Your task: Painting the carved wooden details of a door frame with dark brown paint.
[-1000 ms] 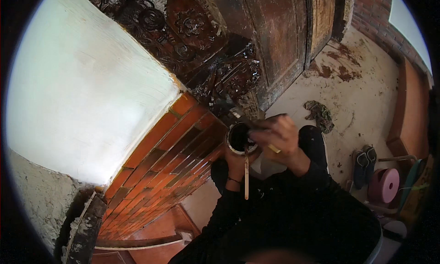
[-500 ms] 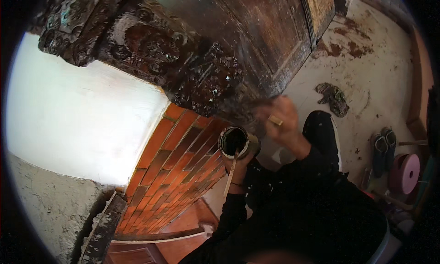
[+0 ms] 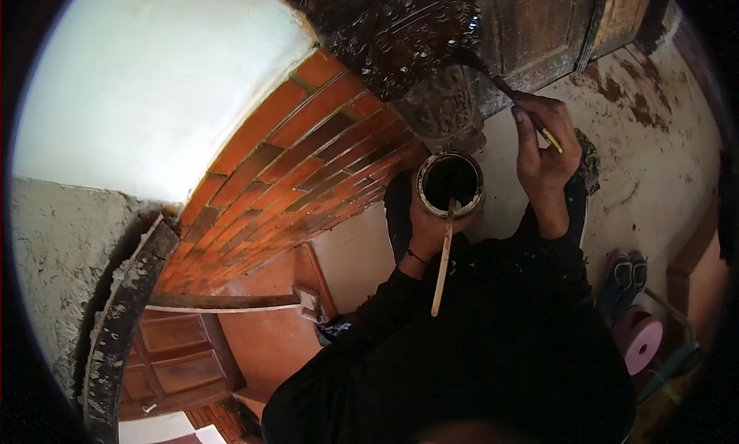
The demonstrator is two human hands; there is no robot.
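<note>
My left hand is wrapped round a round can of dark liquid, held upright in front of me. A thin wooden stick stands in the can and leans out over its rim. In the fingers of my right hand is a paintbrush with a yellow handle end. Its dark bristles reach the edge of the carved wooden piece; whether they touch is hard to make out. Most of that wood shines dark and wet, while its lower end looks duller.
An orange brick wall runs down the left, beside a white wall panel. Dark wooden panels stand at the upper right. On the stained floor lie a crumpled cloth, shoes and a pink round object.
The view has shifted, so the carved wood sits higher. My right hand, blurred by the wood before, now holds the brush stretched out toward it. My left hand keeps the can.
</note>
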